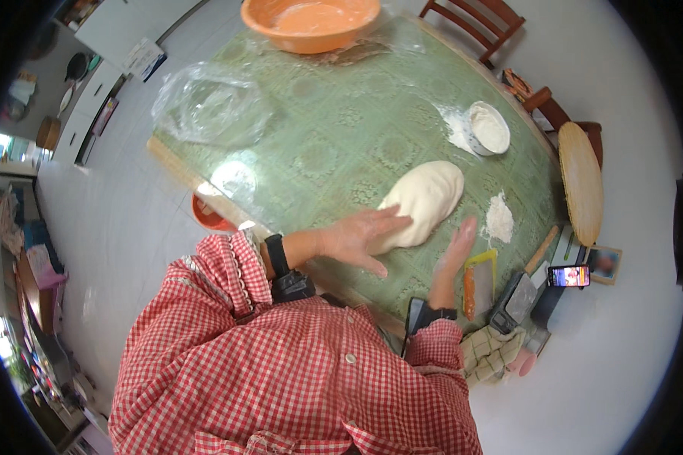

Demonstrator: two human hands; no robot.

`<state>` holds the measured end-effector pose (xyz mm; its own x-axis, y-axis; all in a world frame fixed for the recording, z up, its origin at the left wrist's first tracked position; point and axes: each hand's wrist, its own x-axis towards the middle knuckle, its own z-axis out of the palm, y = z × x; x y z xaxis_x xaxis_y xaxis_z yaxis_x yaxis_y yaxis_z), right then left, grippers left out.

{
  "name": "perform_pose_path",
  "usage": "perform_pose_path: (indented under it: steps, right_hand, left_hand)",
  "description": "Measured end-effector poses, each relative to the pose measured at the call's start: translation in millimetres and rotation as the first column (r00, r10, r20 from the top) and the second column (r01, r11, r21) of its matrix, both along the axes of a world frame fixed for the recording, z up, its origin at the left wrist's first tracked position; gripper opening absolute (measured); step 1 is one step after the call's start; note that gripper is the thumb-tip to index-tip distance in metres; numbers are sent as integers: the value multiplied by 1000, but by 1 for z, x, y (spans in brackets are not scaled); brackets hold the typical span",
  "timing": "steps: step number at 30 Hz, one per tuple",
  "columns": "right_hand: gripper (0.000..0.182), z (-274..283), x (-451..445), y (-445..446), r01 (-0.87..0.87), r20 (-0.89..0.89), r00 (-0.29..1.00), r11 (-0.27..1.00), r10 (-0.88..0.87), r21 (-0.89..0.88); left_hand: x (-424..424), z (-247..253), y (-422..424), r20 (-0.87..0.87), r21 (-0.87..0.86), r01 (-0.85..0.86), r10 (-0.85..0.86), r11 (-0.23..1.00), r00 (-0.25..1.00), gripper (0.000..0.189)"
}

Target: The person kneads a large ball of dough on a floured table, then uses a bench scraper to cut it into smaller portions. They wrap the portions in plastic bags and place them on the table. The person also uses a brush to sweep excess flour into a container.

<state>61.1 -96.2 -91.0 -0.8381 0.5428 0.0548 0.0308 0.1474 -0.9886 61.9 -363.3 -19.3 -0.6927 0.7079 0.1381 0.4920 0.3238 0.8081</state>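
A smooth oval lump of white dough [427, 199] lies on the green patterned table cover [313, 153] in front of me. My left hand [361, 239], dusted with flour, has its fingers spread over the near left end of the dough. My right hand [456, 247] is held edge-on beside the dough's near right side, slightly apart from it and holding nothing. A small heap of flour [499, 219] lies to the right of that hand. Closer to me is a flat scraper [481, 284] with an orange handle and yellow edge.
A bowl of flour [488, 129] stands at the right, with spilled flour beside it. At the far end is an orange basin [313, 40]; crumpled clear plastic [210, 108] lies left. A kitchen scale [515, 301], checked cloth [489, 352] and lit phone [569, 276] line the near right edge.
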Motion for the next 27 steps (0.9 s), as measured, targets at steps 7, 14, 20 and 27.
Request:
perform_pose_path:
  steps: [7,14,20,27]
  right_hand:
    - [48,-19,-36,-105,96,69,989,932,-128,350]
    - [44,64,-33,-143,-346,-48,885,723,463,598]
    - [58,-16,43,-156,-400,355,899,148,256,905]
    - [56,-25,50,-153,-369,339,903,72,263,927]
  left_hand:
    - [40,-20,-86,677,77,-497,321,864,663,30]
    - [75,-31,-159,731,210,-824,475,527,490,30]
    - [135,-70,-206,709,25,-849,590,528,387,28]
    - [231,-148,-214,788,-126,-895,591,428,172,28]
